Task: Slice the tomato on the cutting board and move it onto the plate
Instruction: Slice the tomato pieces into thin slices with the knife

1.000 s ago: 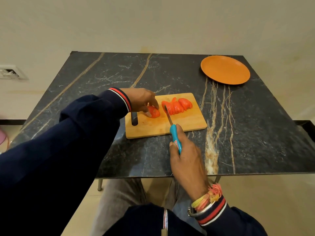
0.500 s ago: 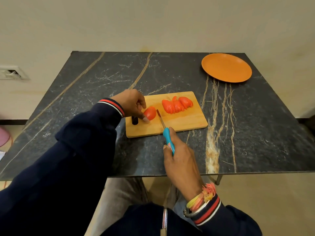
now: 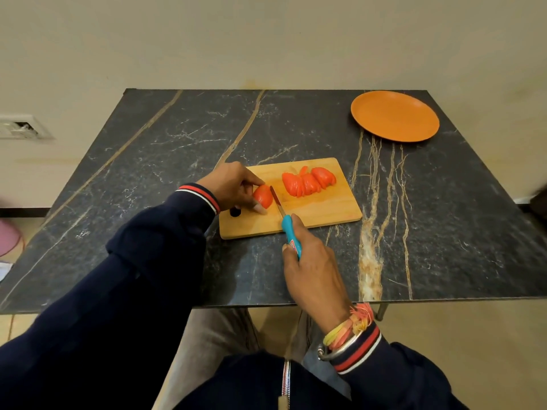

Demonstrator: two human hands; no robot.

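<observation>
Knife (image 3: 278, 204) now seemingly touches left-held tomato piece (image 3: 263, 196).

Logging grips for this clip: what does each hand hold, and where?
Right hand grips the knife by its blue handle; left hand pinches the uncut tomato piece at its sides.

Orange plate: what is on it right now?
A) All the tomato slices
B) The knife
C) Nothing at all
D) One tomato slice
C, the orange plate at the far right of the table shows only bare surface, while the cut slices lie on the cutting board and the knife is in the right hand.
</observation>
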